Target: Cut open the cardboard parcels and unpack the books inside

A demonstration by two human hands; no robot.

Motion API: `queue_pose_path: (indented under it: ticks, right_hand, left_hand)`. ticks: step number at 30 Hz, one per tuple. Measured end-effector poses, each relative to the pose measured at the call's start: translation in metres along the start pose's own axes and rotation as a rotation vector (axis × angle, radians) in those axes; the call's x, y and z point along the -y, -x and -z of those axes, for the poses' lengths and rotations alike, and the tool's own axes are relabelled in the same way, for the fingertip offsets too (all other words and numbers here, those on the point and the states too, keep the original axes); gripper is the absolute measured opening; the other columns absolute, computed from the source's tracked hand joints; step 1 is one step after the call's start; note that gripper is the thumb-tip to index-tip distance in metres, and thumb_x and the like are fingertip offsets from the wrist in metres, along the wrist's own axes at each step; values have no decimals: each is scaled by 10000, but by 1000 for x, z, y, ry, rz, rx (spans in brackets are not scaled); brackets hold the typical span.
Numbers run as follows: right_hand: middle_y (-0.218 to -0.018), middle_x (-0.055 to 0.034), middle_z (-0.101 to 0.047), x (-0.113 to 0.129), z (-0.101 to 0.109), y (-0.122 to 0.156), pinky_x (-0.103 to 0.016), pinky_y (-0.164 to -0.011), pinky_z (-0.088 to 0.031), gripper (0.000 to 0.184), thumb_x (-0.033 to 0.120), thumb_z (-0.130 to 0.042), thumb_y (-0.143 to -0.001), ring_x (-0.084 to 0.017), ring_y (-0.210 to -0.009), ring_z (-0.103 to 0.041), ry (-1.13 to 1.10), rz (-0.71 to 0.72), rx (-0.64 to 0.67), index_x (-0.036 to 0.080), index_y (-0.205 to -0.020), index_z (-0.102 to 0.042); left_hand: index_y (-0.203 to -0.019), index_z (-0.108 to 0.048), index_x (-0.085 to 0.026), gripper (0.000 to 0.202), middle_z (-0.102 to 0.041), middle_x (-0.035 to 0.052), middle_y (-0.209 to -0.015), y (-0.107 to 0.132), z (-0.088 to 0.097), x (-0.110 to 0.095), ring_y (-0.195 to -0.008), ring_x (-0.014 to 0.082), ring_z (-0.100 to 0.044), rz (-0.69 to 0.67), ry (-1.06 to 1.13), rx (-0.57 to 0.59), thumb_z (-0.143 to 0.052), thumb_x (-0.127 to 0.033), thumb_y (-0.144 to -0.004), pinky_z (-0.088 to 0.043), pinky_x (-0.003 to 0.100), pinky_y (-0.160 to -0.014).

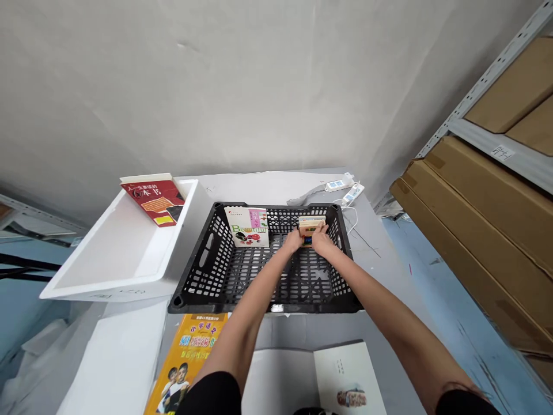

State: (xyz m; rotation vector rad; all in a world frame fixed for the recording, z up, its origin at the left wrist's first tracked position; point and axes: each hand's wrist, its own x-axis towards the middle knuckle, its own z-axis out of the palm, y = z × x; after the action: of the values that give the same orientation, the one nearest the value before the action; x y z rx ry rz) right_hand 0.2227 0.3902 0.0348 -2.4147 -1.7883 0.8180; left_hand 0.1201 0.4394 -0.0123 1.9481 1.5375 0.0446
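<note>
Black plastic mesh crate (pixel 263 276) sits mid-frame on a grey tabletop (pixel 371 253), a white foam box (pixel 125 242) with a red book (pixel 153 202) at upper left, cardboard cartons (pixel 475 230) at right. Fingers of the left hand (pixel 294 240) and right hand (pixel 322 239) clench a small tan book (pixel 311 229) inside the crate, near an upright paperback (pixel 247 227).

Grey desk (pixel 371 271) carries a black plastic crate (pixel 194 276) mid-desk, white foam tray (pixel 173 253) at left, white power strips (pixel 352 195) with cable behind the crate. Yellow workbook (pixel 185 363) and open white book (pixel 345 374) lie along the near edge.
</note>
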Motion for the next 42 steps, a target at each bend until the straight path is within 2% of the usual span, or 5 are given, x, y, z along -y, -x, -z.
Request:
queue_pose_path:
  ticks: [4, 8, 14, 25, 42]
  right_hand:
    - [-1138, -161, -642, -17, -1, 83, -381, -903, -435, 341, 370, -557, -857, -270, -1087, -582, 21, 303, 58, 168, -1126, -609]
    - [-1069, -119, -661, -41, -32, 157, -371, -884, -439, 359, 412, -664, -785, -270, -1051, -568, 211, 693, -54, 177, -1055, -640]
    - [-872, -63, -667, -49, -57, 172, -336, -771, -429, 162, 84, -548, -841, -226, -900, -582, 424, 690, -194, 188, -911, -650]
    - [-858, -81, -643, -53, -35, 154, -323, -797, -364, 177, 92, -471, -882, -233, -912, -506, 440, 711, -276, 172, -874, -628]
    - [-917, -129, -646, -17, -11, 50, -365, -975, -312, 287, 65, -385, -883, -253, -1015, -477, 336, 642, -326, 138, -973, -648]
  left_hand:
    - [-1065, -636, -159, 242, -663, 131, -1100, 63, 39, 13, -1071, 248, -608, -68, -127, 97, -550, -267, -867, -464, 332, -897]
    - [-1155, -614, -217, 351, -674, 104, -1149, 164, 58, 48, -1070, 263, -625, -113, -214, 158, -584, -342, -828, -465, 338, -900]
    - [-1270, -552, -274, 405, -582, 60, -1314, 247, 50, 87, -1209, 206, -541, -161, -373, -4, -506, -379, -881, -383, 329, -1032]
    - [-1170, -617, -253, 314, -671, 48, -1167, 220, 40, 99, -1082, 192, -613, -264, -355, -78, -483, -270, -887, -463, 282, -923]
    - [-1143, -612, -182, 292, -631, 82, -1199, 121, 83, 94, -1138, 205, -557, -214, -282, -225, -515, -206, -869, -403, 306, -991]
